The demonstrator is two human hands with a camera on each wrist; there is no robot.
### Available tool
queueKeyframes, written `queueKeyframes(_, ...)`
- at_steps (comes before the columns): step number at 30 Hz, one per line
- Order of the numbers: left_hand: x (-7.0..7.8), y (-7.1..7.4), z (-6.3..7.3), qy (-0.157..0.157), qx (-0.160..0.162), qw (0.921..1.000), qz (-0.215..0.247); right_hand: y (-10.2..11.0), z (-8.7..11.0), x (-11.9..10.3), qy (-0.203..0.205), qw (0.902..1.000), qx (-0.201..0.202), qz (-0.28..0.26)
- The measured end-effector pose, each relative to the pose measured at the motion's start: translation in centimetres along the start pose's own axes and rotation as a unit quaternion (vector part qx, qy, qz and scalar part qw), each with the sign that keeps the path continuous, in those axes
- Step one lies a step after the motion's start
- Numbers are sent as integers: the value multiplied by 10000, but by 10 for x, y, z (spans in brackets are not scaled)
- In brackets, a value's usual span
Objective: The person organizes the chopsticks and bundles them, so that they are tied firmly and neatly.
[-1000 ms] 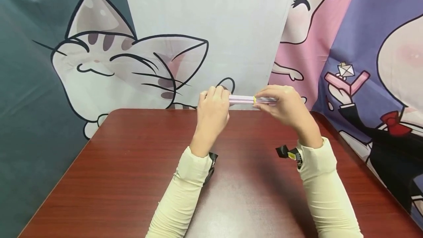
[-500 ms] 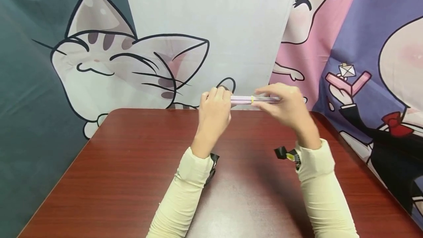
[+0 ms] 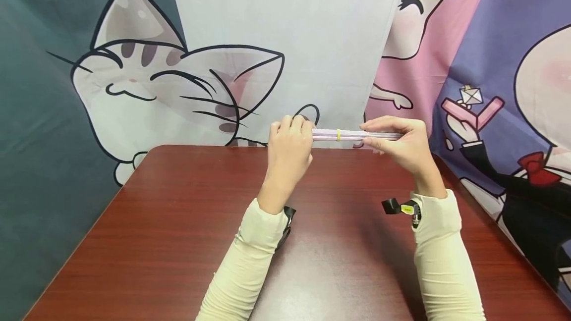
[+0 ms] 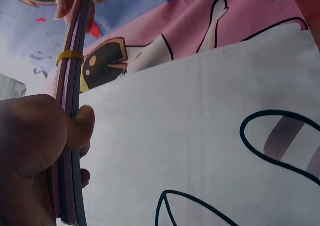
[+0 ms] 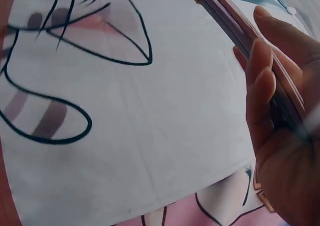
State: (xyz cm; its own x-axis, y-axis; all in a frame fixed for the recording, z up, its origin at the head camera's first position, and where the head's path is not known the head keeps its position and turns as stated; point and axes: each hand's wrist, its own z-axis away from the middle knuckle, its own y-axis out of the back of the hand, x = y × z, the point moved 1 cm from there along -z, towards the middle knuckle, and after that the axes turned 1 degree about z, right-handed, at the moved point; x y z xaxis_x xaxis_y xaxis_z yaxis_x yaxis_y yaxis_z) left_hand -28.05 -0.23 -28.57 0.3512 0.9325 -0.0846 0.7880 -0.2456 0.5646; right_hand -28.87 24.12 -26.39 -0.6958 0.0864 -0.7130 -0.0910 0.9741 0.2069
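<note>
A bundle of long, thin pink, lilac and grey strips (image 3: 351,135) is held level above the table's far edge. A yellow band (image 3: 338,134) circles it between my two hands. My left hand (image 3: 290,152) grips the left end, its fingers wrapped over it and hiding that part. In the left wrist view the strips (image 4: 75,33) run lengthwise past the thumb. My right hand (image 3: 415,147) pinches the right part between thumb and fingers, well apart from the band. The right wrist view has the fingers (image 5: 261,80) lying along the strips.
A dark red wooden table (image 3: 178,222) spreads beneath both forearms. Behind it hangs a cloth backdrop (image 3: 267,9) printed with a cartoon cat and other figures. A small camera (image 3: 408,209) is strapped at the right wrist.
My right hand has shifted right along the bundle, away from the yellow band, its thumb and fingers having loosened midway and closed in again. The left hand stays nearly in place.
</note>
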Motion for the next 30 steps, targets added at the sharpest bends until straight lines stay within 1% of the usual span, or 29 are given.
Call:
queueKeyframes(2, 0, 1, 1, -75, -53, 9999, 88, 4, 1, 6, 17, 9997, -104, -214)
queueKeyframes(5, -5, 4, 1, -281, -165, 9986, 425, 7, 1, 10, 2, 9998, -99, -145)
queueKeyframes(7, -10, 6, 1, -456, -269, 9957, 759, 9, 2, 12, -44, 9999, -42, -105)
queueKeyframes(10, -20, 9, 1, -709, -303, 9889, 1269, 10, 3, 13, -64, 9998, 32, -202)
queueKeyframes(12, -26, 8, 1, -790, -283, 9815, 1721, 10, 4, 14, -25, 9993, 47, -367)
queueKeyframes(13, -29, 8, 2, -778, -287, 9761, 2008, 11, 5, 14, 0, 9990, 46, -437)
queueKeyframes(15, -35, 4, 2, -686, -287, 9598, 2706, 12, 5, 14, 41, 9985, 47, -535)
queueKeyframes(17, -42, 1, 3, -498, -235, 9361, 3473, 13, 6, 15, 82, 9982, 62, -582)
queueKeyframes(19, -47, -4, 4, -255, -136, 9099, 4139, 14, 6, 16, 100, 9977, 101, -664)
queueKeyframes(20, -49, -6, 4, -141, -74, 8990, 4376, 15, 7, 17, 108, 9973, 127, -718)
queueKeyframes(21, -50, -8, 4, -19, -18, 8898, 4563, 16, 7, 17, 114, 9971, 146, -744)
queueKeyframes(23, -50, -12, 4, 264, -7, 8682, 4954, 16, 7, 18, 127, 9961, 171, -853)
queueKeyframes(25, -47, -16, 4, 592, -26, 8450, 5315, 15, 7, 19, 134, 9949, 172, -988)
queueKeyframes(27, -41, -18, 4, 1013, 11, 8183, 5658, 14, 7, 19, 148, 9942, 158, -1057)
queueKeyframes(28, -38, -19, 3, 1236, 99, 8102, 5729, 13, 7, 19, 150, 9938, 162, -1089)
queueKeyframes(29, -35, -20, 2, 1454, 231, 8065, 5725, 11, 6, 19, 154, 9939, 173, -1078)
queueKeyframes(30, -32, -22, 2, 1667, 404, 8065, 5657, 10, 5, 19, 136, 9945, 199, -1022)
